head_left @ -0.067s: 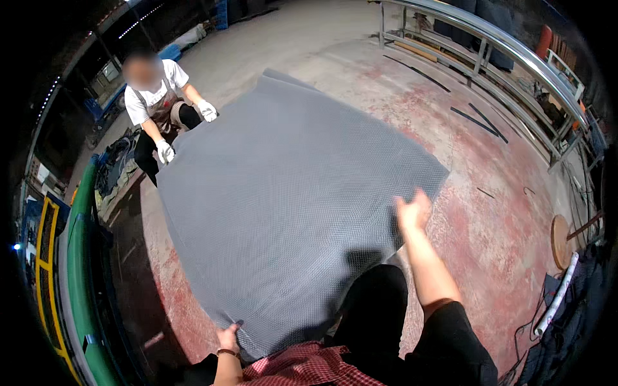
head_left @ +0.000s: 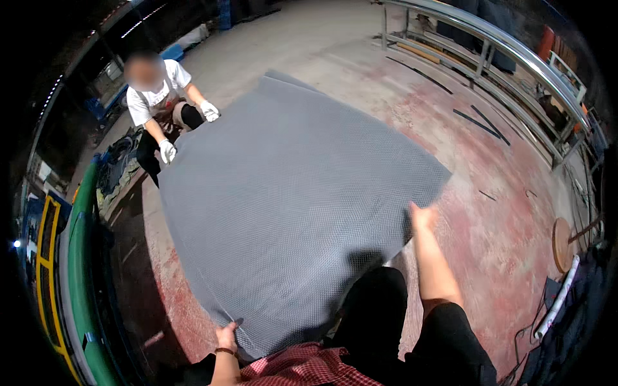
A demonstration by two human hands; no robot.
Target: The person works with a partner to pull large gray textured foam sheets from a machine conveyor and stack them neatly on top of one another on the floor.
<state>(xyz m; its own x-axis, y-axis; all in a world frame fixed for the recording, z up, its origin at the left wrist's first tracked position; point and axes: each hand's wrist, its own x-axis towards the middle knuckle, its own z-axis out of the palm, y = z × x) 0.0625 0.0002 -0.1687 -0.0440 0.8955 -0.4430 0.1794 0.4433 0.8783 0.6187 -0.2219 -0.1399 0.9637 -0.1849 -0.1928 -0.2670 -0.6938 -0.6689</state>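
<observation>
A large grey mesh sheet spreads between me and a co-worker, its far edge folded over at the top. Down at the near left corner, my left hand pinches the sheet's edge, thumb on top. My right hand is closed at the sheet's right edge, a little blurred, with the fingertips partly hidden. Across from me, a crouching person in white gloves has one gloved hand and the other glove at the far left edge of the sheet.
A metal-railed rack stands at the far right. Dark strips lie on the red-stained concrete floor. On the left run a green roll and a yellow frame. A round wooden disc and a white tube are at right.
My right hand has slid slightly right and nearer to me along the sheet's edge. My left hand and the co-worker's gloves keep nearly the same places.
</observation>
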